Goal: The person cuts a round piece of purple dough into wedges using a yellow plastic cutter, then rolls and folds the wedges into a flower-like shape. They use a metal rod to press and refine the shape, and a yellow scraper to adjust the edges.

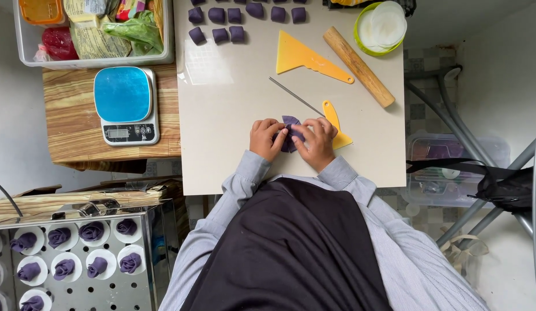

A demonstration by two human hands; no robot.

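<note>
A folded piece of purple dough [291,131] lies on the beige work board [222,115], pinched between both my hands. My left hand [267,138] grips its left side and my right hand [317,141] grips its right side. A thin metal rod [295,96] lies just beyond the dough. A small yellow scraper [335,121] pokes out from under my right hand. Several purple dough chunks [221,34] sit in rows at the board's far edge.
A large yellow scraper [305,57] and a wooden rolling pin [358,66] lie at the far right, beside a green-rimmed tub of white paper rounds [384,26]. A blue-topped kitchen scale [125,103] stands left. A steel steamer tray [78,259] holds several purple rose buns.
</note>
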